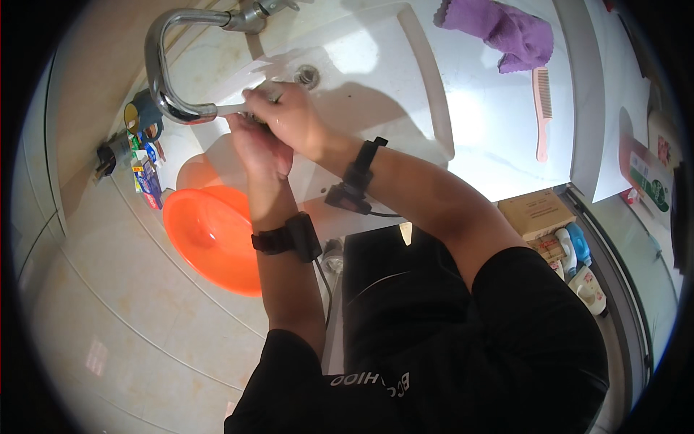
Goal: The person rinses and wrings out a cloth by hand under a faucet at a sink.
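Observation:
My left hand (262, 148) and my right hand (293, 116) are pressed together over the white sink (426, 79), under the end of a curved chrome faucet (153, 61). A pale stream of water (230, 110) runs from its spout onto my fingers. The right hand lies over the left, with its fingers bent. Both look wet and closed around something small between them, which the fingers mostly hide. Beyond the right hand sits the metal drain (306, 77). Each wrist wears a black strap with a small box and a cable.
An orange basin (210, 242) stands left of my left forearm. Behind it are a dark mug (147, 116) and small boxes (147, 177). On the right counter lie a purple cloth (499, 32) and a pink comb (541, 119). Lower right are a cardboard box (535, 215) and bottles (587, 289).

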`<action>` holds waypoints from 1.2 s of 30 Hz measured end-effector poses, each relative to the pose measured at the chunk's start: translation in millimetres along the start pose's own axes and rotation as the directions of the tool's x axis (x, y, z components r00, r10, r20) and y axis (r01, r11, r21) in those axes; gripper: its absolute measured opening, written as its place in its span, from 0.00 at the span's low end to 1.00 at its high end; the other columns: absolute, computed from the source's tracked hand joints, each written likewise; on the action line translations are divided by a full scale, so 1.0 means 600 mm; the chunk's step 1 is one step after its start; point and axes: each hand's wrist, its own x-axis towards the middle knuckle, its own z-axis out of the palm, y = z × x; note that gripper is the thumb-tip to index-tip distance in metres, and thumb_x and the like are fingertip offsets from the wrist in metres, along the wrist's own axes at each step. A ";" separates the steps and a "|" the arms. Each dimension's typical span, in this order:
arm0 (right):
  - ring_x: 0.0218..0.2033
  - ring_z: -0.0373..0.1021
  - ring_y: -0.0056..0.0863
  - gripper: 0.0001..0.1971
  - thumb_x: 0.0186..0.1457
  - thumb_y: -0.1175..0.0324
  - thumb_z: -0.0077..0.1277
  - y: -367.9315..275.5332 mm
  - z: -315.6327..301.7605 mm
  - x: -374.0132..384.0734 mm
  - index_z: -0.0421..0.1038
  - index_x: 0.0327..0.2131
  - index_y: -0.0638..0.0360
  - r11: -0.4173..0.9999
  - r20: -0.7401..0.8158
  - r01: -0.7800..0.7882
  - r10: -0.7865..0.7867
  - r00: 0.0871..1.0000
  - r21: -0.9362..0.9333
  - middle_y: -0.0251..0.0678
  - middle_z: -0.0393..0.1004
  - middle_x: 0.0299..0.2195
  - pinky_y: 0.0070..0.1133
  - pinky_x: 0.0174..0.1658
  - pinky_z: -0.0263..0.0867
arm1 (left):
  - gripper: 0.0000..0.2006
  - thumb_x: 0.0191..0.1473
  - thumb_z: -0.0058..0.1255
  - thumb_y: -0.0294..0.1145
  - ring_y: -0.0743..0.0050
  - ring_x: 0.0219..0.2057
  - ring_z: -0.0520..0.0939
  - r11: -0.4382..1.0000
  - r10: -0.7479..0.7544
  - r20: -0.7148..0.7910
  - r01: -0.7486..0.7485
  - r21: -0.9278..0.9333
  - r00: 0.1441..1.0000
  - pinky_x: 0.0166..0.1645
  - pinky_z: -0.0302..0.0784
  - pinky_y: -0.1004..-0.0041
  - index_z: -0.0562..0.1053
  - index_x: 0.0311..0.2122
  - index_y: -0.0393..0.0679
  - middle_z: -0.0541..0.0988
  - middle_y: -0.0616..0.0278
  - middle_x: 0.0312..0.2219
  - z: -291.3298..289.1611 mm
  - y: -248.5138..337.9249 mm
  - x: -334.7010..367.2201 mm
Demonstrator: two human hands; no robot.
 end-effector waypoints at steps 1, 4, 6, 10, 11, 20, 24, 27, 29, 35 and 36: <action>0.29 0.73 0.26 0.14 0.62 0.63 0.54 0.000 0.000 0.009 0.78 0.34 0.67 0.974 -0.053 -0.123 0.136 0.989 0.188 0.38 0.79 0.28 0.23 0.37 0.69 | 0.30 0.69 0.33 0.59 0.56 0.59 0.73 0.998 0.050 -0.001 -0.050 0.045 0.999 0.64 0.70 0.55 0.68 0.58 0.42 0.74 0.55 0.56 0.008 -0.002 0.004; 0.28 0.71 0.22 0.15 0.61 0.63 0.54 0.026 -0.012 0.039 0.77 0.31 0.69 0.880 -0.151 -0.258 0.341 0.928 0.399 0.36 0.78 0.26 0.24 0.35 0.68 | 0.29 0.68 0.38 0.58 0.57 0.58 0.74 0.997 -0.043 0.067 0.047 -0.063 0.997 0.64 0.70 0.56 0.70 0.57 0.40 0.74 0.56 0.57 0.026 -0.008 0.010; 0.27 0.72 0.25 0.16 0.60 0.63 0.54 0.039 -0.030 0.041 0.77 0.31 0.71 0.854 -0.172 -0.283 0.387 0.906 0.436 0.38 0.79 0.26 0.28 0.36 0.69 | 0.30 0.68 0.39 0.57 0.57 0.58 0.74 0.992 -0.097 0.031 0.099 -0.079 0.995 0.64 0.69 0.56 0.70 0.56 0.38 0.74 0.54 0.57 0.027 -0.012 0.006; 0.25 0.71 0.27 0.17 0.60 0.61 0.55 0.031 -0.048 0.028 0.76 0.30 0.72 0.788 -0.186 -0.352 0.498 0.847 0.505 0.38 0.77 0.24 0.29 0.31 0.68 | 0.26 0.70 0.35 0.52 0.52 0.56 0.77 0.883 -0.268 0.395 0.388 -0.263 0.879 0.63 0.71 0.54 0.67 0.54 0.36 0.75 0.44 0.54 -0.058 -0.005 0.031; 0.25 0.71 0.27 0.17 0.60 0.61 0.55 0.033 -0.058 0.024 0.76 0.30 0.72 0.789 -0.187 -0.352 0.498 0.847 0.504 0.38 0.77 0.24 0.29 0.31 0.68 | 0.26 0.70 0.35 0.52 0.52 0.56 0.77 0.883 -0.268 0.395 0.388 -0.265 0.879 0.63 0.71 0.54 0.67 0.54 0.36 0.75 0.44 0.54 -0.061 -0.016 0.033; 0.28 0.74 0.42 0.16 0.60 0.55 0.56 0.013 -0.054 0.008 0.78 0.30 0.61 0.980 -0.172 -0.201 0.197 0.965 -0.004 0.41 0.80 0.27 0.30 0.36 0.70 | 0.23 0.71 0.34 0.46 0.56 0.57 0.76 0.948 -0.311 0.102 0.316 -0.037 0.945 0.64 0.70 0.55 0.69 0.58 0.39 0.76 0.51 0.55 -0.006 -0.045 0.012; 0.55 0.68 0.51 0.19 0.57 0.55 0.56 0.002 -0.036 -0.012 0.77 0.47 0.56 0.886 -0.023 -0.028 0.020 1.000 -0.464 0.43 0.76 0.48 0.40 0.60 0.62 | 0.21 0.70 0.37 0.43 0.58 0.56 0.77 0.945 -0.317 0.069 0.321 -0.060 0.946 0.61 0.73 0.60 0.69 0.59 0.41 0.76 0.53 0.55 -0.025 -0.019 0.005; 0.55 0.69 0.51 0.25 0.57 0.56 0.55 0.019 -0.024 -0.016 0.71 0.56 0.57 0.895 -0.162 -0.083 0.012 0.987 -0.437 0.45 0.74 0.50 0.39 0.60 0.63 | 0.23 0.70 0.36 0.45 0.56 0.55 0.78 0.972 -0.227 -0.030 0.225 -0.063 0.973 0.61 0.74 0.58 0.69 0.58 0.38 0.77 0.53 0.54 -0.058 -0.028 0.039; 0.54 0.69 0.51 0.26 0.58 0.58 0.56 0.030 -0.026 -0.020 0.69 0.57 0.60 0.897 -0.146 -0.099 0.040 0.989 -0.430 0.47 0.75 0.50 0.38 0.59 0.64 | 0.23 0.70 0.35 0.45 0.56 0.55 0.78 0.989 -0.139 -0.079 0.135 -0.056 0.987 0.62 0.73 0.58 0.69 0.58 0.38 0.76 0.53 0.54 -0.060 -0.022 0.046; 0.50 0.74 0.50 0.27 0.59 0.61 0.55 0.067 -0.043 -0.004 0.66 0.57 0.68 0.968 -0.148 -0.248 0.249 0.957 0.027 0.58 0.76 0.47 0.33 0.53 0.69 | 0.23 0.73 0.30 0.44 0.56 0.56 0.77 0.991 0.133 -0.196 -0.137 -0.008 0.972 0.62 0.72 0.58 0.66 0.60 0.37 0.75 0.53 0.57 0.008 -0.001 0.006; 0.49 0.75 0.50 0.27 0.59 0.62 0.56 0.072 -0.041 0.000 0.66 0.56 0.70 0.970 -0.178 -0.224 0.237 0.955 0.090 0.59 0.77 0.46 0.32 0.52 0.70 | 0.24 0.73 0.30 0.46 0.57 0.58 0.75 0.961 0.256 -0.209 -0.226 0.157 0.944 0.65 0.67 0.56 0.64 0.62 0.39 0.74 0.52 0.58 0.015 0.003 -0.005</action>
